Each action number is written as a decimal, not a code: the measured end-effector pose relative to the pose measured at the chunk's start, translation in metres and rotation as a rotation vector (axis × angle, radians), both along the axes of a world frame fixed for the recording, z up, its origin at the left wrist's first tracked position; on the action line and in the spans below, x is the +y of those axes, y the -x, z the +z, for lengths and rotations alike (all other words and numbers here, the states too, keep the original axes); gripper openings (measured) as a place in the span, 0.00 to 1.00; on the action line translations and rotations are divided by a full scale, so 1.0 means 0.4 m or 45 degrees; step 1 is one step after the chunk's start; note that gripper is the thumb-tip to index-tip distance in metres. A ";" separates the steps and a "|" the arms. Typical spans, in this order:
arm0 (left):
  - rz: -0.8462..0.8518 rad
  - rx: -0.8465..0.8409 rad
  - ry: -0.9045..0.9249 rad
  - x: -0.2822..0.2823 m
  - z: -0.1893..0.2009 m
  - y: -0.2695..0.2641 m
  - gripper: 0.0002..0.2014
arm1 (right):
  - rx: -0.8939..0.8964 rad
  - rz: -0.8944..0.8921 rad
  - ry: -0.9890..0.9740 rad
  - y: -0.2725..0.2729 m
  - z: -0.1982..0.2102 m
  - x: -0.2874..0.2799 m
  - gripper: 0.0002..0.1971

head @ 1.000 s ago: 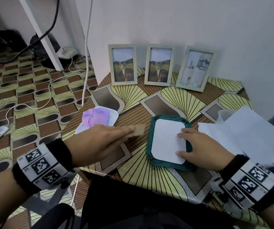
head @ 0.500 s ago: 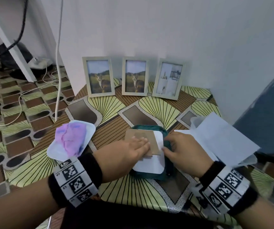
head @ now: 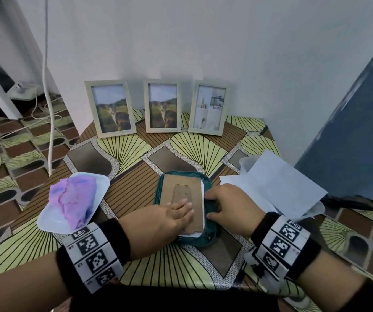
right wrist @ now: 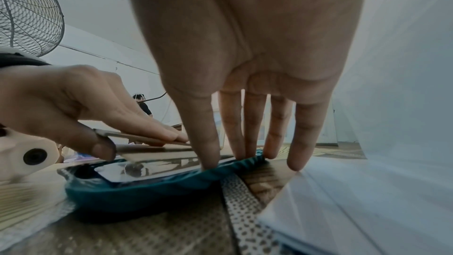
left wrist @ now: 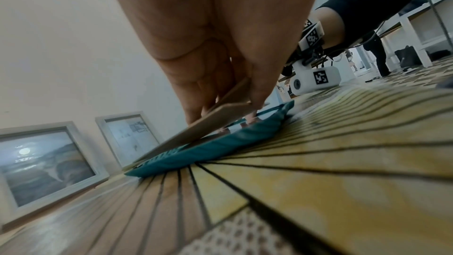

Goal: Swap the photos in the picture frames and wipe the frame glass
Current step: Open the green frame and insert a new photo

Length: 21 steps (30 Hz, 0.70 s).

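A teal frame (head: pixel 210 234) lies face down near the table's front edge, with a white photo back (head: pixel 202 199) showing inside it. My left hand (head: pixel 181 210) pinches a brown backing board (head: pixel 178 186), thumb under its near edge and fingers on top. The board (left wrist: pixel 196 129) slants down onto the teal frame (left wrist: pixel 220 148), far end lowest. My right hand (right wrist: pixel 245 152) has straight fingers, their tips pressing the teal frame's (right wrist: pixel 147 191) right rim and the glossy photo (right wrist: pixel 159 168). Three pale frames stand at the wall: two cat photos (head: pixel 111 109) (head: pixel 163 106) and an interior photo (head: pixel 208 108).
A purple cloth (head: pixel 73 199) lies on a white tray (head: pixel 101 188) at the table's left edge. Loose white sheets (head: pixel 277 183) lie just right of my right hand. A blue panel (head: pixel 349 131) rises at the right. Cables (head: pixel 48 109) run over the floor at left.
My left hand carried the backing board from the left over the teal frame and lowered it onto the white photo back. My right hand stayed at the frame's right edge.
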<state>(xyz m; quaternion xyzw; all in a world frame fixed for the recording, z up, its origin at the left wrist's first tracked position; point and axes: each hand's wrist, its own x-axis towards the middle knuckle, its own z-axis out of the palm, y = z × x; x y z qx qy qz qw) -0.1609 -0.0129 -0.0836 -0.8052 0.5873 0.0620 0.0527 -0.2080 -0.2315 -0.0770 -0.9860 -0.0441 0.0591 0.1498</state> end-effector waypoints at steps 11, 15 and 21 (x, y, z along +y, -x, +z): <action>0.020 0.089 0.028 0.004 0.001 0.005 0.27 | -0.043 0.012 0.021 -0.014 -0.028 -0.011 0.13; 0.039 0.121 0.062 0.000 0.012 0.004 0.26 | -0.051 0.014 0.036 -0.021 -0.030 -0.015 0.16; 0.067 0.096 0.064 -0.010 0.006 0.009 0.27 | -0.039 0.014 0.032 -0.028 -0.033 -0.016 0.15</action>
